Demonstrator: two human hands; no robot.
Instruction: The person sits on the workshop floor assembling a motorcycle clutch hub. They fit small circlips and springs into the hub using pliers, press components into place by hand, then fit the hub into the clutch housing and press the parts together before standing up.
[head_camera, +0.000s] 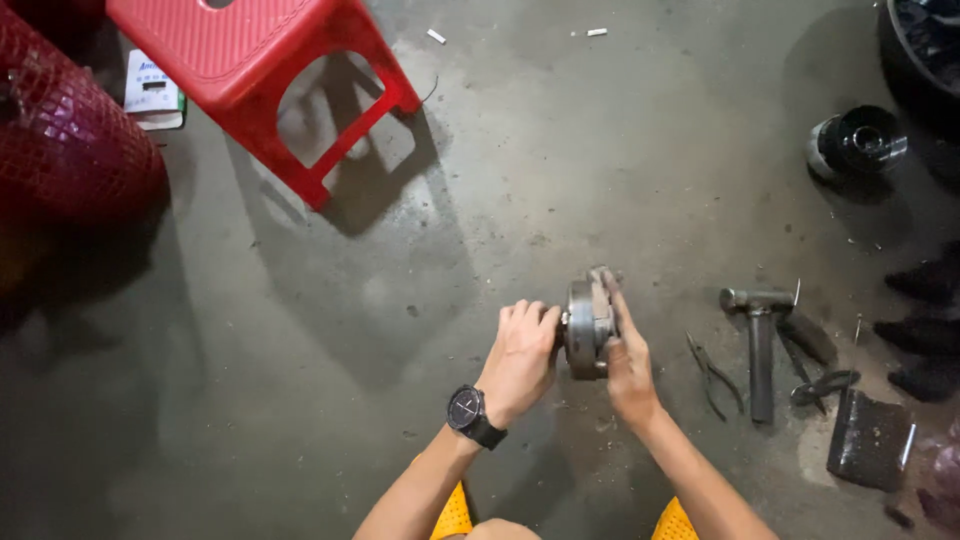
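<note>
Both hands meet on a round grey metal part (587, 328), a drum-like disc stood on edge on the concrete floor (520, 180). The left hand (520, 360), with a black watch (470, 412) on its wrist, is closed on the left face of the part; the right hand (628, 365) lies flat against its right face, fingers stretched up along the rim, pressing more than clasping. So the part is pinched between two palms, resting on the floor or just above it; which one cannot be told.

Judging from that hold, the part looks heavy and smooth, and on its edge it could roll or tip out sideways if either palm eased off, landing near the fingers or knees.

To the right of the part lie a pair of pliers (712, 375) close by, then a hammer (757, 345), with other dark tools beside it, and further right a dark flat block (866, 440). A black round part (860, 145) stands well beyond these, up and to the right. Up and to the left of the metal part stands a red plastic stool (262, 70), well apart, with a small white packet (152, 90) by it and a red mesh bundle (65, 140) at the far left. The pliers lie nearest, where a rolling part would strike them
</note>
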